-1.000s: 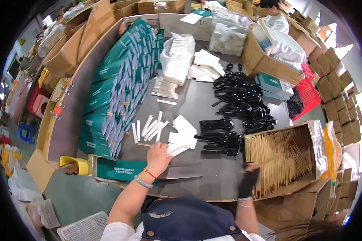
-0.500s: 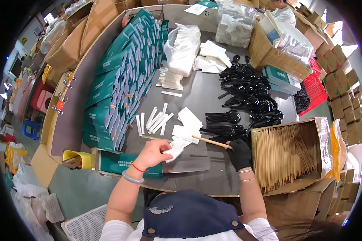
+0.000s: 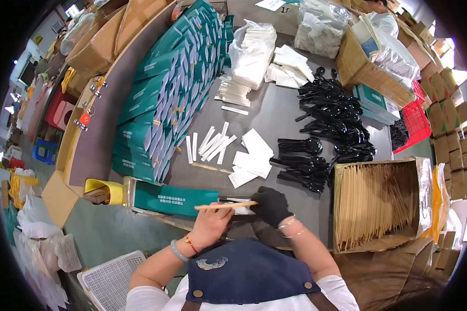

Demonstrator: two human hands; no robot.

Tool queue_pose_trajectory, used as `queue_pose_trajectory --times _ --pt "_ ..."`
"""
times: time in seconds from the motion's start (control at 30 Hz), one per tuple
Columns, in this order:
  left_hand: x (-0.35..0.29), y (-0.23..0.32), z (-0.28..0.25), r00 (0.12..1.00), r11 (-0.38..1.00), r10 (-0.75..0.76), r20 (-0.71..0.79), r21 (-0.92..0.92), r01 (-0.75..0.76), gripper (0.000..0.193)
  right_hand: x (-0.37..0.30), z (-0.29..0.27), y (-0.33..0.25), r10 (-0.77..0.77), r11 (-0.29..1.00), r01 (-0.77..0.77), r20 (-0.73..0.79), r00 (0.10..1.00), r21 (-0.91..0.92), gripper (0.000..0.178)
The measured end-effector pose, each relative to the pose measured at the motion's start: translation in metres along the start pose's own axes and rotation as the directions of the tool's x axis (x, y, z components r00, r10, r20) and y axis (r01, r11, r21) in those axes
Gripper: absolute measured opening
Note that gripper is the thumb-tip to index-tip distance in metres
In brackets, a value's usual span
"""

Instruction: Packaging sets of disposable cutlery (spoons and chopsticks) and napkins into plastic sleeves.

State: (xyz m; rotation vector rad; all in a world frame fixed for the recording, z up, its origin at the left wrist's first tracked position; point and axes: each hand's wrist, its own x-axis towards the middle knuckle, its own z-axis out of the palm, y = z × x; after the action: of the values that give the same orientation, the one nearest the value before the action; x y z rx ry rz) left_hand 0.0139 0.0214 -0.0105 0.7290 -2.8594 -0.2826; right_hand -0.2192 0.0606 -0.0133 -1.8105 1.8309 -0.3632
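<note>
My right hand point(image 3: 271, 206), in a black glove, grips a pair of wooden chopsticks point(image 3: 205, 207) by one end. They point left, across the fingers of my bare left hand point(image 3: 211, 226). Those fingers are closed at the right end of a green printed paper sleeve point(image 3: 171, 201); what they pinch is hidden. The sleeve lies in a shallow tray point(image 3: 129, 194) at the table's near edge. A white piece point(image 3: 242, 210) shows between my hands, partly covered. Beyond them are loose white folded napkins point(image 3: 255, 155) and narrow white packets point(image 3: 217, 145).
Filled green sleeves point(image 3: 155, 98) stand in rows at left. Black plastic spoons point(image 3: 329, 114) lie in bundles at right, behind a box of chopsticks point(image 3: 376, 207). Farther back are a bag of white packets point(image 3: 251, 57) and a cardboard box point(image 3: 373, 72). A yellow container point(image 3: 106, 191) sits at the left.
My right hand has brought the chopsticks left and nearer to me. My left hand has moved nearer to me and right, and the napkin it held no longer shows in its fingers.
</note>
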Motion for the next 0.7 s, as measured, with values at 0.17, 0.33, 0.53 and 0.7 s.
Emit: queue_pose_trajectory --times 0.17,0.33,0.53,0.7 --pt "-0.017 -0.019 -0.018 0.994 0.980 -0.107 -0.030 -0.170 0.100 0.057 -0.020 -0.003 -0.001 0.054 0.995 -0.037 -0.191 0.980 0.092 0.030" --pt "-0.009 -0.045 -0.030 0.975 0.957 -0.223 -0.013 -0.193 0.216 0.076 -0.046 -0.016 0.014 -0.034 0.992 0.024 -0.083 0.996 -0.127 0.033" --pt "0.017 -0.027 -0.012 0.993 0.955 -0.118 -0.007 -0.275 0.112 0.077 -0.022 0.026 -0.013 -0.198 0.975 0.209 -0.133 0.971 0.076 0.027" --pt "0.018 -0.022 -0.007 0.995 0.979 -0.099 -0.011 -0.183 0.095 0.076 -0.043 0.020 0.034 0.119 0.948 -0.086 -0.090 0.989 0.306 0.018"
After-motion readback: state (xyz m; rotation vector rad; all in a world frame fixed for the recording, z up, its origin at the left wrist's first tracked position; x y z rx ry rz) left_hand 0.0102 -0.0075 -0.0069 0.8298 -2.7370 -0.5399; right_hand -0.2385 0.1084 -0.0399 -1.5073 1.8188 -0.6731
